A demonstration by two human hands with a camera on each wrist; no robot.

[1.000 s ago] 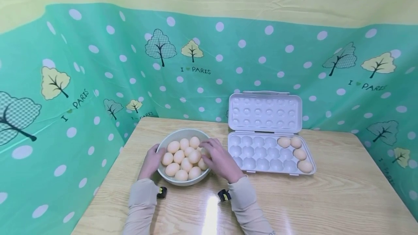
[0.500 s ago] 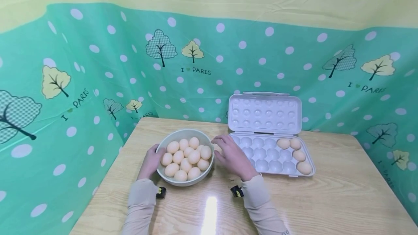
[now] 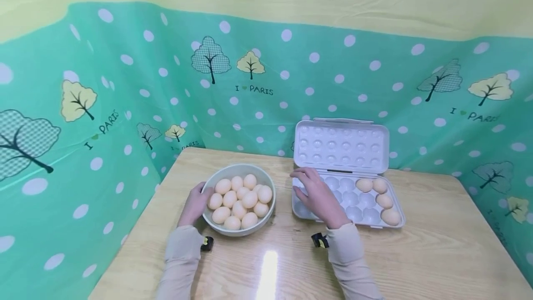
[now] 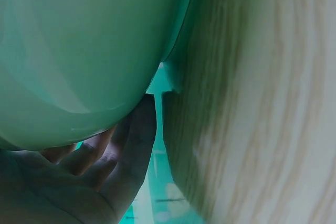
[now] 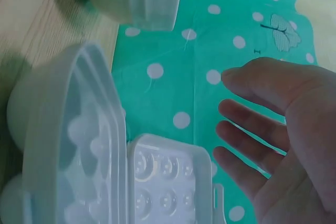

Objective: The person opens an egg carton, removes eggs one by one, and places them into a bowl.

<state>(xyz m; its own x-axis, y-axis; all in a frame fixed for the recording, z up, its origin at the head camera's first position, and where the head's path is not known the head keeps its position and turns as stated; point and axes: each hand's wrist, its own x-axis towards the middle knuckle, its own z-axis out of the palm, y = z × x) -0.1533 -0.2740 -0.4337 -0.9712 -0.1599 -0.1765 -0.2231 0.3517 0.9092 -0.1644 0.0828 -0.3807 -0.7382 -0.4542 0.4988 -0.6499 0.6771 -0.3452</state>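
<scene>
A pale green bowl [image 3: 228, 173] full of several light brown eggs [image 3: 239, 209] stands on the left half of the table. At its left side is my left hand [image 3: 195, 204], thumb over the rim and fingers along the outer wall; the left wrist view shows those fingers [image 4: 128, 148] against the curved underside. My right hand [image 3: 319, 196] is spread over the left part of a white plastic egg carton [image 3: 350, 198], holding nothing. In the right wrist view its fingers [image 5: 251, 129] are apart with only cloth behind. Several eggs [image 3: 384, 201] sit in the carton's right-hand cups.
The carton's lid [image 3: 342, 146] stands raised at the back, its hinge along the rear of the tray. A green cloth [image 3: 266, 124] with dots and trees hangs behind and left of the wooden table [image 3: 424, 249]. The bowl and carton stand a short gap apart.
My right hand has left the eggs in the bowl and moved right, empty, to above the carton's left side. The left hand has stayed at the bowl.
</scene>
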